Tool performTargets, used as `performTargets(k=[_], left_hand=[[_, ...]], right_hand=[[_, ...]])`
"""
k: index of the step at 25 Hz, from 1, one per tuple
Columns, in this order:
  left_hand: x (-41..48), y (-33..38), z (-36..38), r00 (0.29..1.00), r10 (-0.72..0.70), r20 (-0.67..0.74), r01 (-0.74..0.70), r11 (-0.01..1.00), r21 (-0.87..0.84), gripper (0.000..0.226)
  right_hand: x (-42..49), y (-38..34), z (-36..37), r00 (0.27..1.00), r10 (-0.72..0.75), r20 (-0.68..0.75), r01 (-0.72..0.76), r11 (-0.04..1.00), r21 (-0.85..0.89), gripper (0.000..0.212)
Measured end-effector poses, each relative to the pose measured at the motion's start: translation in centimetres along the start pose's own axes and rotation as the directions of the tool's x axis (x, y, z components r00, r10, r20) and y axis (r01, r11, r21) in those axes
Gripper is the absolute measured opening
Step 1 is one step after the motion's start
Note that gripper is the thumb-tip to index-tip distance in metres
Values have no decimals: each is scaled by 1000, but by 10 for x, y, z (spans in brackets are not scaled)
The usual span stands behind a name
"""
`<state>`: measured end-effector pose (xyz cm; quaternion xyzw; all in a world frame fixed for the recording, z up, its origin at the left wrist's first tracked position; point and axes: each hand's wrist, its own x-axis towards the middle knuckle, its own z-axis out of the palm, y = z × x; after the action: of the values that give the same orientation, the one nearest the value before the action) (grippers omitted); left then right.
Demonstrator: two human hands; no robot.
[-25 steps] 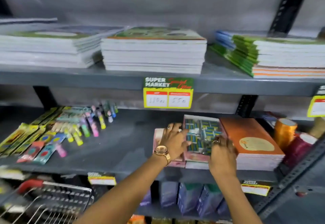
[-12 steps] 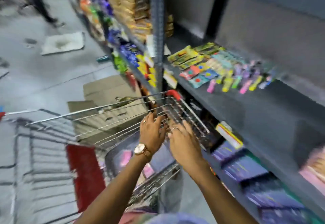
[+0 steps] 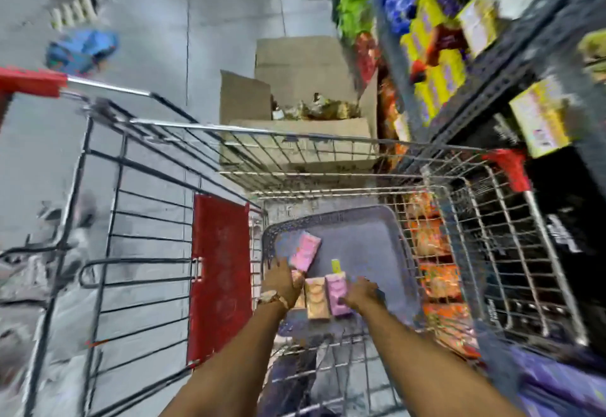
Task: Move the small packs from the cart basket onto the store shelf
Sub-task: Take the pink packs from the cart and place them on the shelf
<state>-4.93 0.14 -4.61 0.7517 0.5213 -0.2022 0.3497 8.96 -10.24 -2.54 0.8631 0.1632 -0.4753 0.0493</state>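
The wire cart basket [image 3: 344,167] fills the middle of the view, its red flap [image 3: 221,279] hanging to the left of both hands. Inside lies a grey tray [image 3: 367,233] carrying the small packs. The left hand [image 3: 282,282], with a gold wristwatch [image 3: 270,298] on its wrist, reaches down onto the tray's left side; its fingers [image 3: 278,266] are spread, and the fingertips touch the lower edge of a pink pack [image 3: 305,251] that lies tilted just beyond them. Between the two hands sit a tan pack [image 3: 316,298] and, touching it on the right, a second pink pack [image 3: 336,293] with a yellow tab at its far end. The right hand [image 3: 360,293] rests against the right side of that second pink pack, thumb on its near corner; motion blur leaves it unclear whether these fingers are closed on it. Beyond the cart's far rim stands an open cardboard box [image 3: 295,95]. The store shelf [image 3: 511,66] runs along the right, stocked with yellow and blue packets.
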Motion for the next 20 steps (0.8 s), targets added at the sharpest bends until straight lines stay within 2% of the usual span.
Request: performTargets(k=[3,6,8,10,12,14,16,17,18,20], left_hand=[[25,7,21,996,-39,-76,40,999,16,64],[41,17,34,986,-75,-150,84,995,50,71],[49,18,41,973,-125,-191,133,991,26,70],[52,21,41,963,-172,-207,169,985,-32,67],[47,27,39,956,-190,-222,168,979,-116,61],[35,34,32,957,-182,-224,120,957,-264,52],[19,39,27,964,-197,-181,92,880,-465,47],[10,43,24,964,-212,-161,91,830,-550,50],[4,47,21,964,-224,-144,83,766,-637,52],[-15,67,9,971,-223,-86,74,623,-779,56]], right_hand=[[26,-1,47,978,116,-172,-106,992,66,63],[35,-6,85,949,40,-313,-57,997,-46,64],[41,-8,93,942,-33,-335,-3,994,-106,52],[40,-8,89,940,-37,-339,0,994,-107,43],[36,-8,78,948,44,-314,-42,999,12,38],[29,-9,59,959,133,-250,-67,965,255,31],[22,-8,34,969,191,-158,-91,868,488,32],[17,-7,18,966,230,-115,-114,783,611,35],[13,-6,2,962,265,-61,-133,655,744,34],[-7,-2,-34,974,215,77,-139,288,948,15]])
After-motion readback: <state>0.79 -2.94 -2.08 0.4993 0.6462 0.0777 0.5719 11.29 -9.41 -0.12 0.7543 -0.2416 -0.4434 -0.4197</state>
